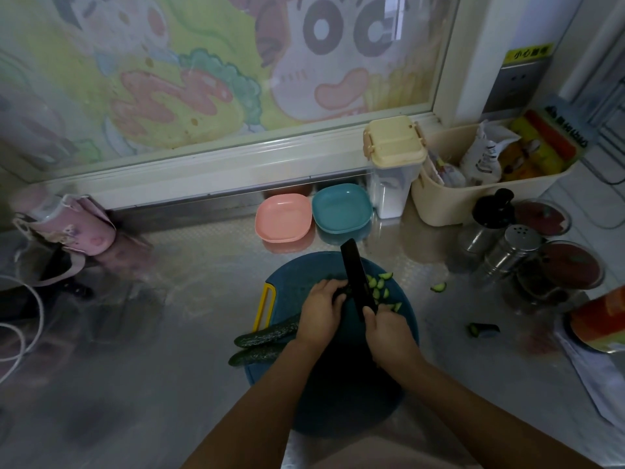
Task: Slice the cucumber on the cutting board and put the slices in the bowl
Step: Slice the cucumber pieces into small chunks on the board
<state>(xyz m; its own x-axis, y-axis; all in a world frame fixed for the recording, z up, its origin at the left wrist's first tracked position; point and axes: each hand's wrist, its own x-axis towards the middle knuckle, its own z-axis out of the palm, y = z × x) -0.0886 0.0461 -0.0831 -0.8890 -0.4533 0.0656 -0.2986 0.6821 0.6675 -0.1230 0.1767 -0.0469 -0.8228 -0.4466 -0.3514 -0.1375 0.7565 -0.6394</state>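
A round blue cutting board (341, 394) with a yellow handle lies on the steel counter. My left hand (321, 311) holds down a cucumber piece, fingers curled over it. My right hand (389, 336) grips the handle of a black knife (356, 275), whose blade stands against the cucumber beside my left fingertips. Several cut slices (380, 289) lie on the board to the right of the blade. Two long cucumber halves (267, 338) rest at the board's left edge. A pink bowl (283, 217) and a teal bowl (341, 208) stand behind the board, both empty.
One stray slice (438, 286) and a cucumber end (482, 330) lie on the counter to the right. Jars and a steel shaker (514, 247) crowd the right side, behind them a beige basket (473, 198) and a lidded container (394, 164). A pink pouch (67, 225) sits far left.
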